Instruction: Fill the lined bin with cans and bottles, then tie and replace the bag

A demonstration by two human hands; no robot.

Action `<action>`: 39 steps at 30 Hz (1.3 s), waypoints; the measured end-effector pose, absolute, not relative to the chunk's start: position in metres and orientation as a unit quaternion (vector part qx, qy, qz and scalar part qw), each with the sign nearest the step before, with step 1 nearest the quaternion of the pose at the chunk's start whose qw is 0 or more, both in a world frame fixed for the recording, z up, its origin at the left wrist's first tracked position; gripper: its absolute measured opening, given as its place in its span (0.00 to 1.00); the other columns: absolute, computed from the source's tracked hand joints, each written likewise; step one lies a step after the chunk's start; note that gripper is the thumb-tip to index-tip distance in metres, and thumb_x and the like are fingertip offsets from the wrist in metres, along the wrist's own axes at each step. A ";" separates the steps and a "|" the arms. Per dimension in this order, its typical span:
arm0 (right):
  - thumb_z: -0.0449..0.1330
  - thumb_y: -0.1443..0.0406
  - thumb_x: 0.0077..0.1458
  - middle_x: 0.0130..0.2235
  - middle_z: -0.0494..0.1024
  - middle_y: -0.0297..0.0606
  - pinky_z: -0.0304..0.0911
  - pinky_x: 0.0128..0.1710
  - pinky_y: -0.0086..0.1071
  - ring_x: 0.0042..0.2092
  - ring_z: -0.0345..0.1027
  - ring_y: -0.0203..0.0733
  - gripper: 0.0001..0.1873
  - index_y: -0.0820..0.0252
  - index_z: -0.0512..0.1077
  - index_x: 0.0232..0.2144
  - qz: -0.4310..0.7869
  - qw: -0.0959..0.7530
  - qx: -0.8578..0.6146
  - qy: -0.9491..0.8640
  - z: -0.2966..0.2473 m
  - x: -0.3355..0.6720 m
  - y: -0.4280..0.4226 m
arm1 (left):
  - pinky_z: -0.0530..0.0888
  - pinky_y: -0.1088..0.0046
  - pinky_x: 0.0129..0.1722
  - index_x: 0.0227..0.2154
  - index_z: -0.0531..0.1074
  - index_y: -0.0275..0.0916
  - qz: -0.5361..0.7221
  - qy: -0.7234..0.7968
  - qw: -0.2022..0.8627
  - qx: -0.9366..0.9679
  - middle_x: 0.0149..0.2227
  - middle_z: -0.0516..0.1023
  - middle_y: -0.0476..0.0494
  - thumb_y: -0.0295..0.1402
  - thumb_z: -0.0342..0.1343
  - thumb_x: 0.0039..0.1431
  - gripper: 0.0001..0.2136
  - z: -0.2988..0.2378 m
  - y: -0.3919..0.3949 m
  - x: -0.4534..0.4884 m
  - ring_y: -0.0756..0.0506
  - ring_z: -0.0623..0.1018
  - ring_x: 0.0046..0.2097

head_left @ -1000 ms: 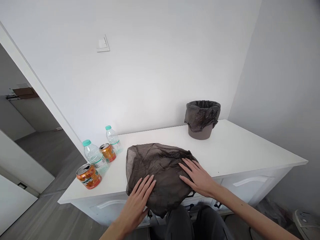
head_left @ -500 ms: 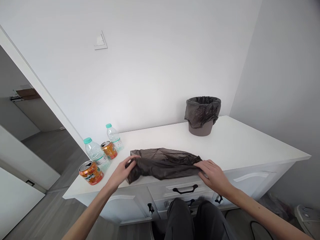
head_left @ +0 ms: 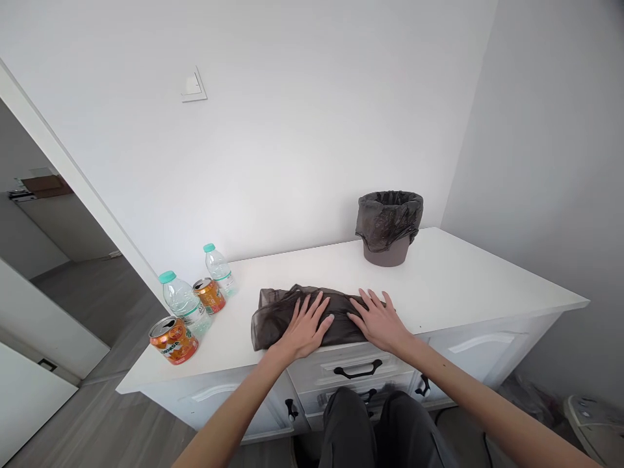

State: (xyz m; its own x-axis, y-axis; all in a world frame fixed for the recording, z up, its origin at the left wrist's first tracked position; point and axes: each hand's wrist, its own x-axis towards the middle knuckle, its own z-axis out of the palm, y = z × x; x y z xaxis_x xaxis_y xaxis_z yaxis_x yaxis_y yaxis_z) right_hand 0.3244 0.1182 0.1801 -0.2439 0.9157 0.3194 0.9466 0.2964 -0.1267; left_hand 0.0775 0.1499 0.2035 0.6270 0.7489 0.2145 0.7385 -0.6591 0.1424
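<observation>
A dark, see-through plastic garbage bag [head_left: 273,323] lies folded into a long strip near the front edge of the white cabinet top [head_left: 312,265]. My left hand [head_left: 305,330] rests flat on the middle of the bag, fingers spread. On the bag's right part my right hand [head_left: 377,320] is pressed down, its fingers also apart. Neither hand grips anything. The palms hide some of the folds beneath them.
At the left stand two orange soda cans [head_left: 174,340] and two clear bottles [head_left: 185,302] with teal caps. A small bin [head_left: 387,253] lined with a dark bag stands at the back right near the wall. Drawers with black handles [head_left: 358,369] face me.
The bag's near edge has been folded over and lies flatter. Both hands have let go of its ends and now lie flat on it, the left one farther right and the right one slightly left.
</observation>
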 end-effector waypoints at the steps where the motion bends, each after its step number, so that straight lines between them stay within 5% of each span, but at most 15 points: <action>1: 0.42 0.54 0.72 0.72 0.60 0.50 0.48 0.68 0.64 0.72 0.52 0.63 0.30 0.56 0.63 0.69 -0.030 0.151 -0.605 -0.781 0.177 0.329 0.120 | 0.56 0.47 0.71 0.73 0.51 0.52 0.127 0.420 0.024 0.898 0.75 0.54 0.45 0.52 0.36 0.74 0.29 0.199 0.159 0.071 0.37 0.54 0.75; 7: 0.40 0.53 0.73 0.74 0.56 0.44 0.49 0.72 0.55 0.74 0.48 0.55 0.31 0.55 0.60 0.71 0.043 0.135 -0.609 -0.780 0.170 0.361 0.108 | 0.58 0.42 0.70 0.70 0.59 0.39 0.175 0.470 -0.007 0.865 0.70 0.66 0.32 0.45 0.35 0.76 0.28 0.208 0.168 0.029 0.34 0.61 0.73; 11: 0.52 0.46 0.68 0.75 0.52 0.41 0.56 0.70 0.51 0.75 0.46 0.55 0.39 0.49 0.51 0.74 0.072 0.148 -0.526 -0.834 0.167 0.380 0.078 | 0.58 0.46 0.72 0.67 0.64 0.42 0.198 0.458 -0.017 0.867 0.71 0.64 0.37 0.44 0.37 0.76 0.25 0.205 0.131 0.032 0.37 0.60 0.74; 14: 0.59 0.58 0.65 0.75 0.52 0.40 0.59 0.68 0.52 0.74 0.49 0.55 0.41 0.44 0.48 0.75 0.019 0.159 -0.464 -0.871 0.163 0.392 0.061 | 0.60 0.47 0.72 0.68 0.64 0.45 0.177 0.411 0.011 0.894 0.72 0.62 0.41 0.46 0.40 0.75 0.24 0.200 0.109 0.048 0.38 0.57 0.74; 19: 0.49 0.79 0.57 0.61 0.76 0.38 0.65 0.61 0.51 0.62 0.70 0.48 0.38 0.43 0.69 0.63 -0.041 0.184 -0.424 -0.886 0.181 0.396 0.043 | 0.57 0.45 0.72 0.69 0.63 0.46 0.114 0.354 0.088 0.924 0.73 0.60 0.43 0.46 0.38 0.76 0.25 0.212 0.101 0.065 0.37 0.54 0.75; 24: 0.54 0.70 0.59 0.59 0.78 0.37 0.65 0.60 0.52 0.61 0.69 0.54 0.28 0.42 0.74 0.58 0.004 0.292 -0.453 -0.842 0.217 0.361 0.053 | 0.60 0.50 0.72 0.58 0.76 0.50 0.143 0.263 0.132 0.945 0.67 0.72 0.48 0.38 0.37 0.76 0.22 0.224 0.092 0.072 0.42 0.62 0.73; 28: 0.54 0.58 0.65 0.54 0.81 0.34 0.69 0.54 0.41 0.55 0.74 0.49 0.19 0.46 0.71 0.57 0.102 0.371 -0.473 -0.793 0.242 0.298 0.109 | 0.63 0.53 0.71 0.40 0.81 0.45 0.173 0.243 0.109 0.948 0.47 0.84 0.44 0.31 0.44 0.71 0.17 0.217 0.077 0.069 0.41 0.78 0.58; 32: 0.52 0.57 0.68 0.52 0.81 0.38 0.68 0.49 0.37 0.52 0.76 0.47 0.18 0.51 0.67 0.57 0.129 0.249 -0.553 -0.785 0.249 0.238 0.163 | 0.64 0.54 0.70 0.35 0.77 0.45 0.183 0.275 0.087 0.940 0.40 0.81 0.46 0.29 0.43 0.71 0.16 0.211 0.058 0.046 0.43 0.80 0.50; 36: 0.55 0.61 0.66 0.50 0.81 0.52 0.66 0.45 0.41 0.49 0.76 0.56 0.17 0.61 0.69 0.54 0.109 0.118 -0.610 -0.776 0.229 0.209 0.186 | 0.69 0.52 0.66 0.45 0.74 0.45 0.242 0.368 0.072 0.895 0.51 0.78 0.40 0.33 0.51 0.68 0.09 0.205 0.039 0.020 0.40 0.77 0.58; 39: 0.55 0.59 0.67 0.49 0.80 0.56 0.66 0.45 0.43 0.50 0.75 0.59 0.18 0.64 0.68 0.53 0.112 0.098 -0.621 -0.770 0.216 0.203 0.190 | 0.71 0.47 0.62 0.56 0.67 0.42 0.287 0.415 0.024 0.863 0.62 0.70 0.30 0.37 0.61 0.59 0.23 0.198 0.037 0.015 0.32 0.70 0.66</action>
